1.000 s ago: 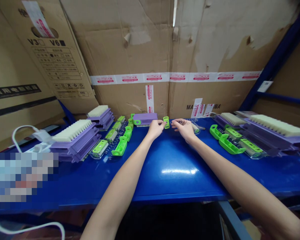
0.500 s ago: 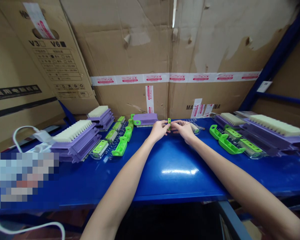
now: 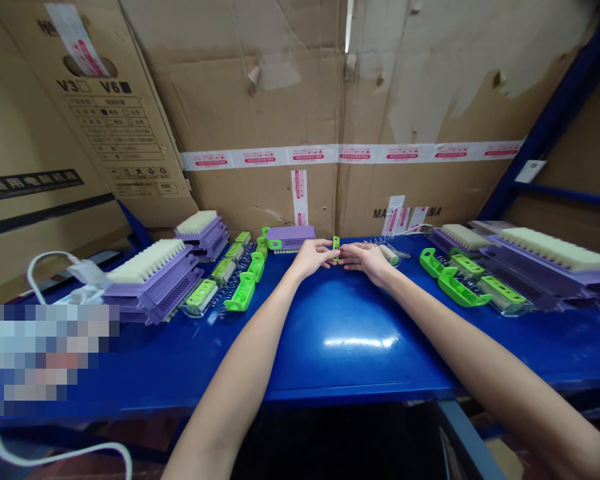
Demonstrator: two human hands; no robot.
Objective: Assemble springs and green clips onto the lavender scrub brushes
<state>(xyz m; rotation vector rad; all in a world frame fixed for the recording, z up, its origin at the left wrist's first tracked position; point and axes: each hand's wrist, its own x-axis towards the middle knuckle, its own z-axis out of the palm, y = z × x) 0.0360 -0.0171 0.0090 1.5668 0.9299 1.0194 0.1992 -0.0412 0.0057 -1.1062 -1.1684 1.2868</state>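
My left hand (image 3: 314,259) pinches a small bright green part (image 3: 336,245) with holes, held upright above the blue table. From the other side my right hand (image 3: 369,261) reaches in with its fingers stretched out, the tips close against this part. Whether anything clear or small lies behind those fingers, I cannot tell. Behind my left hand rests a purple brush block (image 3: 291,237), bristles down, with a green end piece (image 3: 274,245). Just beyond my right hand lie a pale, green-ended piece (image 3: 391,256) and a thin metal spring (image 3: 384,241).
Purple blocks with cream bristles stand stacked at the left (image 3: 147,287) and right (image 3: 545,277). Green-topped clear cases (image 3: 200,297), springs and green brackets (image 3: 241,293) line the left side; more green brackets (image 3: 460,288) lie right. A cardboard wall (image 3: 260,193) closes the back. White cables (image 3: 50,257) run at left.
The green part and my left hand have shifted slightly left. My right hand's fingers have straightened from a bent, pinching shape.
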